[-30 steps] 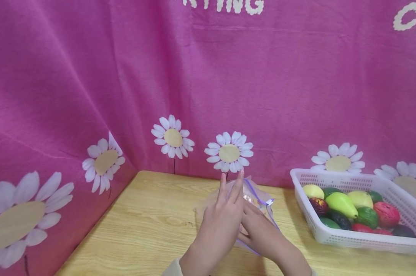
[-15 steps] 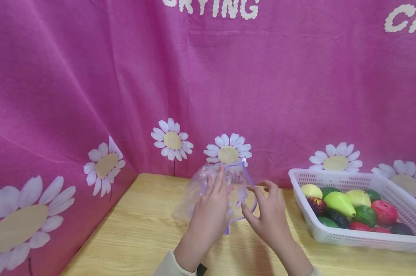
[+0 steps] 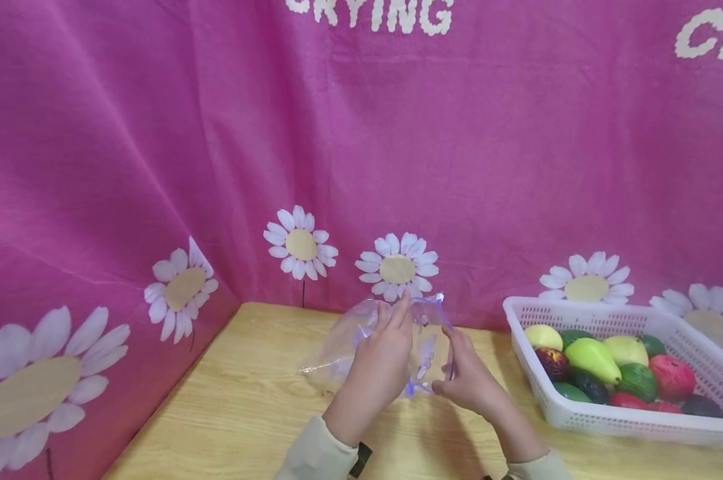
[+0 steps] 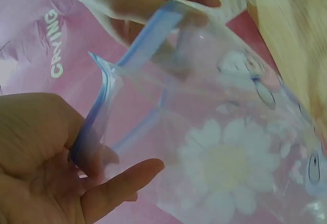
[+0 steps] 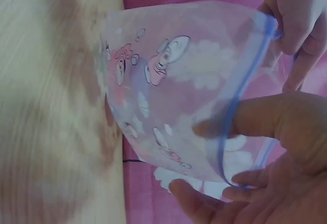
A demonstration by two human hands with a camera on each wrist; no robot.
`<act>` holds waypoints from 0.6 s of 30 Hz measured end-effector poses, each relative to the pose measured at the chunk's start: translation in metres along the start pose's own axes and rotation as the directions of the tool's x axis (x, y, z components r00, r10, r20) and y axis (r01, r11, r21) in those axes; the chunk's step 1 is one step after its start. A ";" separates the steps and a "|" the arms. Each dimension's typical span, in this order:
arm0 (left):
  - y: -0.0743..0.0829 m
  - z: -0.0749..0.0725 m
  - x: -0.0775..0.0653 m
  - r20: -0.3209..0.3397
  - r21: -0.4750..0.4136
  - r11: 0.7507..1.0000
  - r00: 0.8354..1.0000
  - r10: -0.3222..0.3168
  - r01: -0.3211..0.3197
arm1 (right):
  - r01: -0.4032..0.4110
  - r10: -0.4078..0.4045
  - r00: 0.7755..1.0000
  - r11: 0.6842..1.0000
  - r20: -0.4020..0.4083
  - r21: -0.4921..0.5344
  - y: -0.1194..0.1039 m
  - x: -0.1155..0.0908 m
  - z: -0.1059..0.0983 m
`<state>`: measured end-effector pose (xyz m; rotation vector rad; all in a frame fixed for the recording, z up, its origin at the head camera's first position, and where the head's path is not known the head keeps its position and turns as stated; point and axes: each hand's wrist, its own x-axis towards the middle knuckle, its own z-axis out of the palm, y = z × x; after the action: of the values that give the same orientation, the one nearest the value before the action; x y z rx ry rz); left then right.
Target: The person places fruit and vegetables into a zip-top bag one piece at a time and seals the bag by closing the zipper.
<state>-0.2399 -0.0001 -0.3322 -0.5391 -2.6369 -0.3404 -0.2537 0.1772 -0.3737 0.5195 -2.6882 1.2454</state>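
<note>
A clear zip bag (image 3: 346, 340) with a blue-violet zip edge and cartoon prints bulges above the table, its mouth spread towards the right. My left hand (image 3: 381, 353) grips the near side of its mouth, with the index and middle fingers pointing up in the head view. At the other side of the mouth, my right hand (image 3: 472, 377) holds the zip edge between thumb and fingers. In the right wrist view, the right thumb shows through the film of the zip bag (image 5: 168, 81). A white slider tops the upper corner. Nothing but print shows through the bag.
A white perforated basket (image 3: 637, 427) at the right holds several fruits, among them a green pear (image 3: 592, 359). The wooden table (image 3: 247, 400) ends against a pink cloth (image 3: 457, 167) with daisies, behind and at the left.
The hands were together over the flatter bag a second ago. They parted, the bag rose and its mouth spread; the right hand then came back onto the zip edge.
</note>
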 end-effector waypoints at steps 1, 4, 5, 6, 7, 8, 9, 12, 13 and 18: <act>0.001 0.001 0.001 0.002 -0.020 1.000 1.000 0.004 -0.004 | 0.018 -0.018 1.000 1.000 0.005 -0.009 0.000 0.000 -0.002; 0.003 0.004 0.005 -0.001 -0.084 0.996 1.000 0.004 -0.004 | 0.072 -0.072 0.997 0.996 0.010 -0.044 -0.001 0.001 -0.012; 0.003 0.005 0.006 0.001 -0.109 0.994 1.000 0.003 -0.003 | 0.084 -0.084 0.996 0.995 0.003 -0.055 -0.001 0.000 -0.016; 0.003 0.006 0.006 0.002 -0.138 0.990 1.000 0.003 -0.002 | 0.088 -0.089 0.996 0.994 -0.008 -0.068 -0.002 -0.001 -0.021; 0.004 0.007 0.006 0.008 -0.170 0.985 1.000 0.003 -0.001 | 0.097 -0.099 0.995 0.992 -0.023 -0.078 -0.001 -0.002 -0.026; 0.003 0.008 0.006 0.009 -0.207 0.978 1.000 0.007 -0.005 | 0.108 -0.112 0.993 0.990 -0.042 -0.091 0.000 -0.004 -0.032; 0.003 0.010 0.005 0.017 -0.249 0.968 1.000 0.010 -0.006 | 0.115 -0.121 0.991 0.988 -0.061 -0.101 0.001 -0.006 -0.038; 0.000 0.013 0.002 0.026 -0.342 0.940 0.999 0.022 -0.012 | 0.168 -0.198 0.969 0.967 -0.145 -0.192 0.010 -0.010 -0.059; -0.002 0.013 0.001 0.027 -0.367 0.930 0.999 0.025 -0.013 | 0.193 -0.236 0.957 0.951 -0.167 -0.240 0.015 -0.010 -0.066; -0.008 0.015 0.000 0.017 -0.441 0.896 0.998 0.057 -0.044 | 0.173 -0.277 0.943 0.880 -0.183 -0.442 0.050 -0.012 -0.103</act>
<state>-0.2488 -0.0026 -0.3463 -0.7564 -2.5676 -0.9347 -0.2631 0.2886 -0.3460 0.5577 -2.4911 0.5929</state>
